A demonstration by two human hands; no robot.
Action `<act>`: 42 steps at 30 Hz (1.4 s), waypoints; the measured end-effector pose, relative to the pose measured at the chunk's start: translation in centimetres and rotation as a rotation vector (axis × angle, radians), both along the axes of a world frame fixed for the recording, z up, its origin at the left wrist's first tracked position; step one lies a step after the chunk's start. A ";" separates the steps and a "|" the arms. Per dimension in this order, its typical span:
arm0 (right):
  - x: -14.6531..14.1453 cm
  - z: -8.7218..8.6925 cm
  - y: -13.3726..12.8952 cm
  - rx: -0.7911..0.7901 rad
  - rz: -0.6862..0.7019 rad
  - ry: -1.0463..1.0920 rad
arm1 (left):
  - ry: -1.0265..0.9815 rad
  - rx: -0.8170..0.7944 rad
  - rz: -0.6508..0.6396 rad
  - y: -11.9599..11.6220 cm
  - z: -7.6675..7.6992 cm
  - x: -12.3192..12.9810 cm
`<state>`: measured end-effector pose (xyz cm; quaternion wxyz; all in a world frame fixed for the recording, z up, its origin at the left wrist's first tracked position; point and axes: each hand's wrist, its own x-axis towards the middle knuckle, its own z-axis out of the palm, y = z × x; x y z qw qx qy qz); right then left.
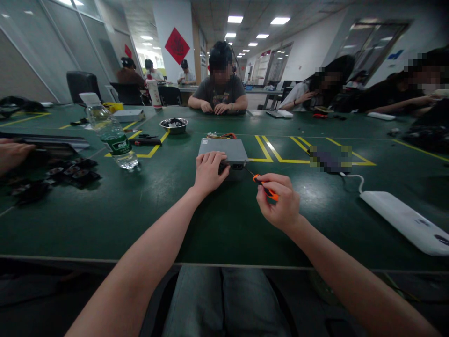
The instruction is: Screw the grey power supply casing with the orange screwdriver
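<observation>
A grey metal box (231, 149) with coloured wires at its back edge lies on the green table (224, 243). My left hand (209, 173) rests on its left front part, fingers over the top and thumb at the front side, gripping it. In my right hand (278, 199) is a screwdriver (270, 193) with an orange and black handle, held between thumb and fingers. Its thin shaft points up and left, and the tip is at the box's front right corner; whether it touches is too small to tell.
Left of the box stand a tilted-looking water bottle (117, 140), a metal bowl (174, 124) of small parts and black tools (145, 140). Black parts (75, 173) lie farther left, near another person's hand (14, 154). A white power bank (403, 220) lies right. A person (220, 89) sits opposite.
</observation>
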<state>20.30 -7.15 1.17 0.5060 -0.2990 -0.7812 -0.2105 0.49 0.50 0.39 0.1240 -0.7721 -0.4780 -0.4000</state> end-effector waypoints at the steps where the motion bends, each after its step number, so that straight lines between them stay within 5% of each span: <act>1: 0.0 0.0 0.0 -0.013 -0.001 0.017 | 0.000 0.002 -0.001 0.0 0.0 0.0; 15: -0.2 -0.2 0.0 -0.031 0.088 0.033 | -0.009 -0.014 -0.006 -0.1 0.1 0.0; 21: -0.1 0.5 0.0 0.012 -0.017 0.101 | -0.009 -0.005 -0.009 0.0 0.1 -0.1; 42: 0.3 0.5 0.1 0.038 -0.053 0.076 | -0.005 0.012 -0.003 0.0 0.0 -0.1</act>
